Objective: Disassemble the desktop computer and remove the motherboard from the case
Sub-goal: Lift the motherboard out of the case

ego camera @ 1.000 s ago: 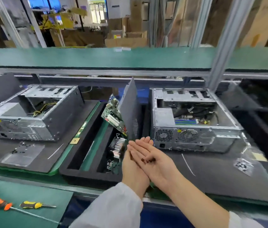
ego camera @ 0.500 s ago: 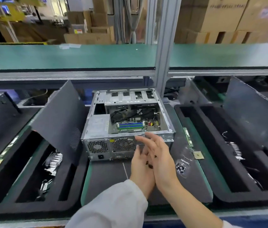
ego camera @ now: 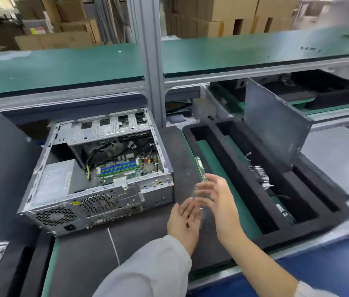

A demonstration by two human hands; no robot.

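The open grey desktop case [ego camera: 105,198] lies on a dark mat, rear panel toward me. Inside it sits the green motherboard [ego camera: 124,168] with blue memory slots, beside black cables and the silver power supply [ego camera: 55,181]. To the right of the case, my left hand [ego camera: 182,224] lies palm up with a few small dark screws [ego camera: 188,224] on it. Just above it, my right hand [ego camera: 220,202] pinches a faint, blurred clear plastic bag [ego camera: 198,197].
A black foam tray [ego camera: 244,179] with long slots stands to the right, a grey side panel [ego camera: 274,125] leaning in it. A green memory strip [ego camera: 200,168] lies at its left edge. Another foam tray [ego camera: 8,264] is at the left. An aluminium post [ego camera: 151,82] rises behind the case.
My view swung right, off the left-hand case and onto this one. My hands, pressed together over the screws, have parted; the right one now has the clear bag off the mat.
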